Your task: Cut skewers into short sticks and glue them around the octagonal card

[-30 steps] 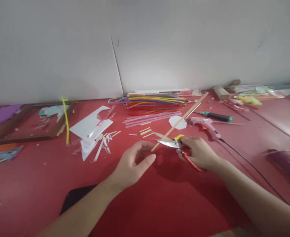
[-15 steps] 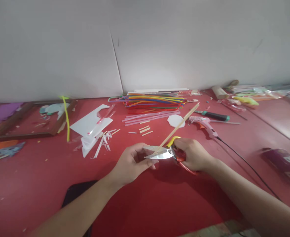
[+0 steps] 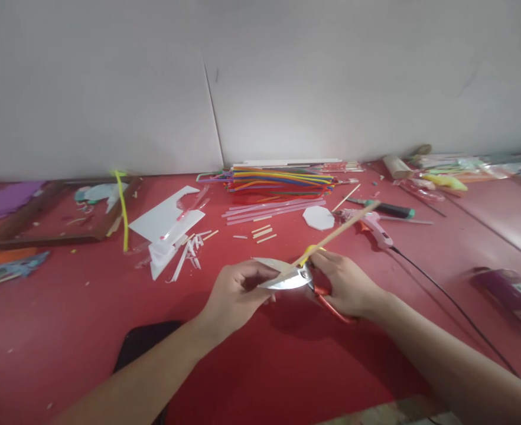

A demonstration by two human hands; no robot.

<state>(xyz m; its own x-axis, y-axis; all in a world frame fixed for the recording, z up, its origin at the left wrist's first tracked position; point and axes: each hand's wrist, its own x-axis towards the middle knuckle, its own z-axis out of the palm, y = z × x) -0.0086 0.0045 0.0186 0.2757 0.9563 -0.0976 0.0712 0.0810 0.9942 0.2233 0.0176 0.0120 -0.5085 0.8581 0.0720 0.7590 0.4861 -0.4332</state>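
My left hand (image 3: 239,292) is closed around the near end of a thin wooden stick (image 3: 338,232), its fingertips hidden in part behind a blade. The stick slants up to the right, between the parted blades of a pair of scissors (image 3: 289,280). My right hand (image 3: 347,280) grips the scissors by their yellow and red handles. Several short cut stick pieces (image 3: 263,232) lie on the red table beyond my hands. A white octagonal piece (image 3: 318,218) lies behind the scissors, with another thin stick (image 3: 346,198) beside it.
A pink glue gun (image 3: 375,229) with a black cord and a black-and-teal cutter (image 3: 391,209) lie to the right. Colourful pipe cleaners (image 3: 282,180) are heaped by the wall. White scraps (image 3: 167,215) and a brown frame (image 3: 52,241) lie left, and a dark flat object (image 3: 145,339) near my left forearm.
The held stick has swung lower and to the right, nearer the scissors' pivot. The blades have opened wider. A thin stick by the octagonal piece now shows clear of the held one.
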